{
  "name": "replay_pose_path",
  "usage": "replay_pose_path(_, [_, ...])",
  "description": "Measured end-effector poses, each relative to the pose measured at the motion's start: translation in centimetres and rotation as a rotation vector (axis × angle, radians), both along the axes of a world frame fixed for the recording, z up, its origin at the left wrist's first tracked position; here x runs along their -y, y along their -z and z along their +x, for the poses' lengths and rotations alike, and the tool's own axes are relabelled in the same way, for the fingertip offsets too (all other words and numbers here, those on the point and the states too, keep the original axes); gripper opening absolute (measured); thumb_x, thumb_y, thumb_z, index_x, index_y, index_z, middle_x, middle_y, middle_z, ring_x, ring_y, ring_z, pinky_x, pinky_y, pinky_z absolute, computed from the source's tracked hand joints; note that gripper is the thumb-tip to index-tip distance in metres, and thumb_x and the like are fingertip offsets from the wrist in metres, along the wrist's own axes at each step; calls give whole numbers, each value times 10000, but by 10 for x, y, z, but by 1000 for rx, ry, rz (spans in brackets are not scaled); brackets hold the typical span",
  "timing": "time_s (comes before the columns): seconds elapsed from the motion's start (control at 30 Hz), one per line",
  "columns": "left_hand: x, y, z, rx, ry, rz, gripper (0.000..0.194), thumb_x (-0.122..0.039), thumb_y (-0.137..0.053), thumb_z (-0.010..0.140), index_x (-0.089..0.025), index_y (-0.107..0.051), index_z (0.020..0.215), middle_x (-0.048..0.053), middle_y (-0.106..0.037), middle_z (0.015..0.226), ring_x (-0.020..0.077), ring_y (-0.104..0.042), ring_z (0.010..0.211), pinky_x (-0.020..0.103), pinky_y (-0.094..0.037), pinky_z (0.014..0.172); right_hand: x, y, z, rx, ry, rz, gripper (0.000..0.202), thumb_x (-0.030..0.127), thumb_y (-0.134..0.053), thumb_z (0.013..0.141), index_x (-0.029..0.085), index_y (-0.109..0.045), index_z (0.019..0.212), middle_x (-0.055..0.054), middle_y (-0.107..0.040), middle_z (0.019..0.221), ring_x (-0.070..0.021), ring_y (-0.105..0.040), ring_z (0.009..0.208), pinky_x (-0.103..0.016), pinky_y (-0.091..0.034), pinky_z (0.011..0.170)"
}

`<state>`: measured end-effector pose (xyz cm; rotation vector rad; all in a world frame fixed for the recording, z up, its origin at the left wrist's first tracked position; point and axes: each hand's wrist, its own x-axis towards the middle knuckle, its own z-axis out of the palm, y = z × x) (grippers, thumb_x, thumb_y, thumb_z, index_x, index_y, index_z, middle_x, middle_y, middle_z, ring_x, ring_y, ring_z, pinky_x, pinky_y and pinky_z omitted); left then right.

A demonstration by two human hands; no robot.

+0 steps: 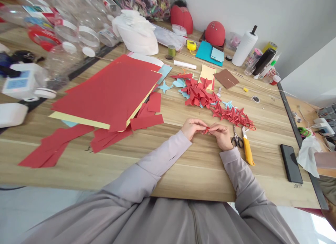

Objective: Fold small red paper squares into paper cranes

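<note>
A small folded piece of red paper (206, 130) is pinched between my two hands, just above the table. My left hand (193, 128) closes on its left side, and my right hand (221, 135) grips the right side; the fingers hide most of it. Beyond the hands lie a heap of folded red paper pieces (198, 92) and a row of red paper stars (232, 114), with some light blue ones (165, 86) among and beside them. Close to my right hand rest black-handled scissors (237, 141) and a yellow utility knife (247, 149).
Large red paper sheets (110, 90) are stacked at the left, with cut red strips (56, 144) around them. Plastic bottles (65, 30) crowd the far left. A black phone (291, 163) lies near the right edge. Tape measure (191, 45) and red domes (215, 33) stand at the back.
</note>
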<state>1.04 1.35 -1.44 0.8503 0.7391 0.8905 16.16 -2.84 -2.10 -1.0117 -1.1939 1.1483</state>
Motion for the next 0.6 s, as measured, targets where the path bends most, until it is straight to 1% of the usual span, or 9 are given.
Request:
replay_pose_path(0.13, [1,-2,-1,-38,-7,143,194,-259,-792,498,-136,-705,620,18,-652,540,119,-572,512,272,-490,567,1,1,1,70,55,4,90,315,-757,671,240,-710,656,7,-657,668,-135,-596,620,-292,-499,624])
replay_pose_path(0.23, [2,-4,-2,-66,-25,176,194,-281,-795,506,-149,-703,614,5,-651,545,117,-567,520,271,-496,573,2,1,0,61,91,-33,166,324,-773,648,253,-722,790,12,-668,691,-139,-600,618,-299,-513,629])
replay_pose_path(0.27, [2,-5,-2,-72,-24,175,193,-284,-795,506,-151,-703,611,4,-650,546,120,-570,522,272,-498,570,2,1,0,52,87,-34,182,321,-776,644,257,-723,806,14,-668,695,-138,-600,613,-299,-514,626])
replay_pose_path(0.4, [3,-5,-4,-94,1,168,195,-290,-789,515,-150,-706,622,18,-663,564,142,-599,544,294,-516,593,3,0,1,65,65,-14,98,326,-766,654,251,-721,697,5,-660,686,-142,-603,615,-301,-508,619])
replay_pose_path(0.53, [2,-2,-4,-80,-6,175,278,-314,-784,549,-123,-720,741,35,-682,605,145,-613,550,308,-524,623,2,-1,5,140,97,31,80,328,-756,662,256,-729,682,-2,-669,686,-153,-606,647,-306,-502,632])
replay_pose_path(0.6, [2,0,-3,-68,-3,184,302,-334,-785,566,-113,-714,760,46,-691,632,149,-622,561,311,-523,631,2,-1,7,176,112,76,54,313,-744,679,261,-733,681,-4,-677,698,-156,-609,668,-306,-499,645])
